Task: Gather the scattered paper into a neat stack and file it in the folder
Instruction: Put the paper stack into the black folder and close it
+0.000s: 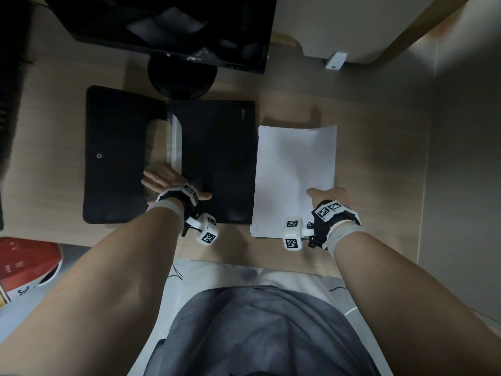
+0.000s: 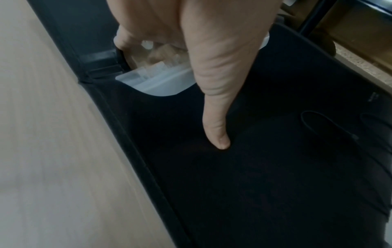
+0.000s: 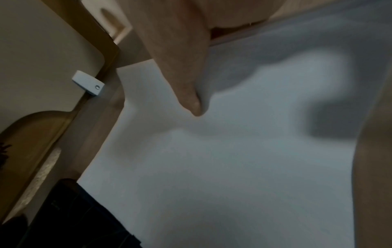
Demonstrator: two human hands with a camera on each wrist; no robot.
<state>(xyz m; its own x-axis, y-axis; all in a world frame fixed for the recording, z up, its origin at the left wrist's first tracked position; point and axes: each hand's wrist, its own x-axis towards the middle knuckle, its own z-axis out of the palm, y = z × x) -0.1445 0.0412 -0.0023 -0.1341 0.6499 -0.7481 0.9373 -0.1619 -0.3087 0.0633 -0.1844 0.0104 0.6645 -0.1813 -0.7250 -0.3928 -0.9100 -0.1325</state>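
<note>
Head view, setting: a wooden desk in dim light, a monitor at its far edge.
Head view, paper: the paper stack lies squared just right of the open black folder, long axis running away from the person, parallel to the folder.
Head view, hands: the right hand grips the stack's near right edge; the left hand lies spread on the folder.
Left wrist view: fingers reach into the clear inner pocket, seemingly holding it open, thumb flat on the black cover.
Right wrist view: thumb on top of the sheets; the fingers underneath are hidden.
Judgement: the stack must travel leftward; the right hand is nearer.
</note>
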